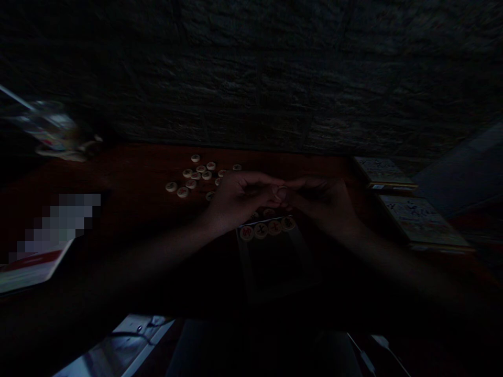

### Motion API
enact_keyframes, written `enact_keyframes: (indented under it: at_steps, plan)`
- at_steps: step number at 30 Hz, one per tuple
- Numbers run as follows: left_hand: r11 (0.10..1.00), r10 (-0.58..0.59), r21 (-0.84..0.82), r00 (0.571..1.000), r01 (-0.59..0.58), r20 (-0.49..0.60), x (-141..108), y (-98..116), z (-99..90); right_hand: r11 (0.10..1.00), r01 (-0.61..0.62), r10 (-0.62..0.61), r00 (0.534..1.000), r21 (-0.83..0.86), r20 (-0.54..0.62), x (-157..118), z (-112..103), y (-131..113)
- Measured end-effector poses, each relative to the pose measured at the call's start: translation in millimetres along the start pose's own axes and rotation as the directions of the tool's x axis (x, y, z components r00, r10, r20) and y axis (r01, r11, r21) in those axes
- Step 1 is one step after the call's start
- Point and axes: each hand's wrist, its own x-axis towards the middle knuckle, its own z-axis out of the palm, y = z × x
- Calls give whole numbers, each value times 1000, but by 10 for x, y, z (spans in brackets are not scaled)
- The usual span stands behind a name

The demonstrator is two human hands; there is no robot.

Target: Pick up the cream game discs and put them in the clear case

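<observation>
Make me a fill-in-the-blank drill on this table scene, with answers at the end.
The row of round pieces at the far edge of the tray numbers ____.
The leftmost piece in that row bears a ____ mark.
Of the left hand and right hand, the one nearer the flat boxes is the ____.

Missing words: four; red; right.
</observation>
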Motion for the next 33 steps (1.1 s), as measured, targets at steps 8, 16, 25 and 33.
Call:
enact_keyframes:
  at_steps: [8, 16, 25, 33]
  plan:
    - [992, 78, 94, 991, -89, 113, 8, -4, -4, 999, -53, 53, 999, 3, -8, 1, -8, -18]
    - [998, 50, 20, 998, -51, 43, 13, -16, -25, 994, -75, 75, 997, 85, 4, 13, 3, -23]
    - [998, 44, 43, 997, -47, 64, 6, -3, -18, 995, -62, 61, 998, 77, 22, 7, -7, -32]
    - [993, 79, 86, 996, -76, -30, 28, 11, -38, 994, -42, 42, 999, 101, 1, 7, -25, 3]
